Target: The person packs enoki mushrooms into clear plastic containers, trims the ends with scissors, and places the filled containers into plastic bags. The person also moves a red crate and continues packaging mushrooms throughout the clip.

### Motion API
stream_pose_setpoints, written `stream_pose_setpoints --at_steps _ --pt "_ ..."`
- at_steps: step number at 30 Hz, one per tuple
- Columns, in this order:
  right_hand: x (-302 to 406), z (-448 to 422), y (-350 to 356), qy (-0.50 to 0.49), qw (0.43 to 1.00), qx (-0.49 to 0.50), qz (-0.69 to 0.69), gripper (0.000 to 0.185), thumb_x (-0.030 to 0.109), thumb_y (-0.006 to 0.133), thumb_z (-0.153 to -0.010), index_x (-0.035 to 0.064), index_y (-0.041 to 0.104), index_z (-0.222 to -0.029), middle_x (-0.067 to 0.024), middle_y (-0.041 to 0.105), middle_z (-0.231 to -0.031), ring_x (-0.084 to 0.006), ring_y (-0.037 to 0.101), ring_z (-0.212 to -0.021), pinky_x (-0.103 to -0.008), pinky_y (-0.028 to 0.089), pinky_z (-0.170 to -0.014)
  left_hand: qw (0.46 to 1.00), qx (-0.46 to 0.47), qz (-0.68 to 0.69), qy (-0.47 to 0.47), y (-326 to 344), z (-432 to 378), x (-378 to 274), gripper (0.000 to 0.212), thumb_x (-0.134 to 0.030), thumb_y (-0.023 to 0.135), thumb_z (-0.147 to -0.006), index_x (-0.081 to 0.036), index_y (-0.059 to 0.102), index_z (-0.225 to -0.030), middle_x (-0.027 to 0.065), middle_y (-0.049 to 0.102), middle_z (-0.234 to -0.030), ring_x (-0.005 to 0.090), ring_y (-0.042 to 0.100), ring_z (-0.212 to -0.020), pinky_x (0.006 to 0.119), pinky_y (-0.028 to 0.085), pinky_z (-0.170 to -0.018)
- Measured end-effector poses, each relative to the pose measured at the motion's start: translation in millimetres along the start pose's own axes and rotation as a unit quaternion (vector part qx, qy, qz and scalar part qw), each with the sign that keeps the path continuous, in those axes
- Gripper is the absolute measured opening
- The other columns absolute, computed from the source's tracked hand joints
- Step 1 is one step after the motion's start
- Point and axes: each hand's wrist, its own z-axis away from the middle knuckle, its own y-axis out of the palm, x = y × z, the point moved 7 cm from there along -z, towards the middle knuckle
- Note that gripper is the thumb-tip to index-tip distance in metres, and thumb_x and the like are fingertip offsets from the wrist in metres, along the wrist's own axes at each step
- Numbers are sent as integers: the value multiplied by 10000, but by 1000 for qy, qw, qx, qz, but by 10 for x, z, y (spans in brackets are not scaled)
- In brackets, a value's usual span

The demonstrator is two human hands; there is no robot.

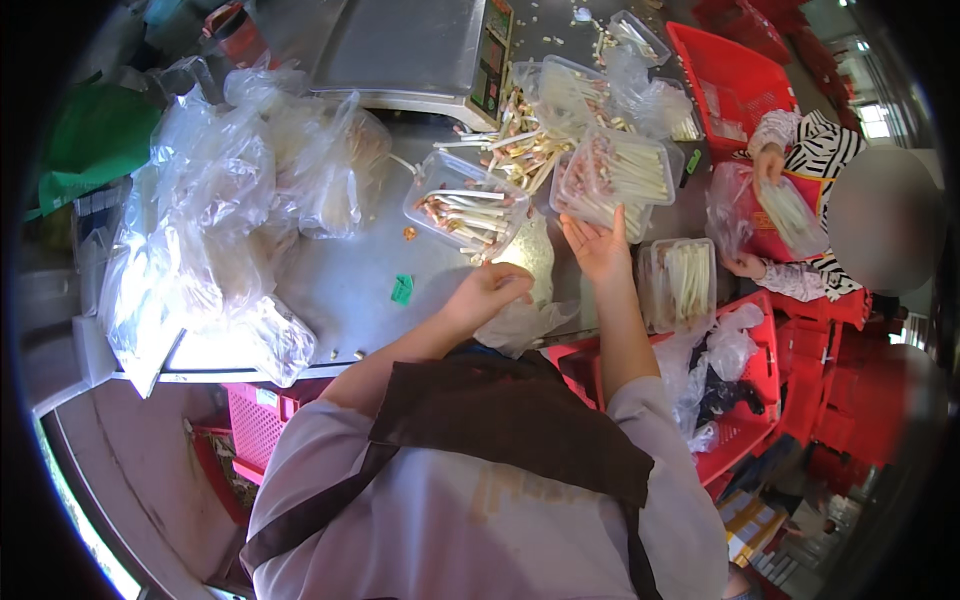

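Note:
My right hand (pixel 598 241), palm up with fingers spread, is at the lower edge of stacked clear plastic boxes (pixel 619 169) filled with long pale stems with reddish-brown ends. Whether it bears their weight I cannot tell. My left hand (pixel 499 289) has its fingers bent inward, just below an open clear plastic box (pixel 471 206) holding the same kind of stems; its grip cannot be made out. A thin clear plastic bag (pixel 521 326) lies under and beside my left hand, near the table edge. Loose stems (pixel 525 142) are piled behind the boxes.
A platform scale (pixel 397 45) stands at the back. Clear plastic bags (pixel 225 187) cover the metal table's left part. More filled boxes (pixel 679 281) sit at right, near red crates (pixel 735 82). Across on the right, a co-worker's hands (pixel 769 165) hold a filled box and a bag.

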Motion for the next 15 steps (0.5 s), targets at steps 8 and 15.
stream_pose_setpoints --at_steps 8,15 --pt "-688 738 24 -69 948 61 305 603 316 604 -858 -55 375 -1274 -222 431 -1289 -314 481 -1147 -399 394 -962 946 -256 181 80 -939 816 -123 214 -211 488 -947 -18 580 -957 -4 532 -761 82 470 -723 218 386 -679" --pt "-1447 1424 1364 -325 512 361 708 661 194 699 -684 60 443 -1279 -186 472 -1237 -353 486 -1102 -386 417 -906 948 -284 120 83 -1058 664 342 216 -204 501 -928 -46 541 -1070 33 546 -903 113 488 -862 250 413 -736"
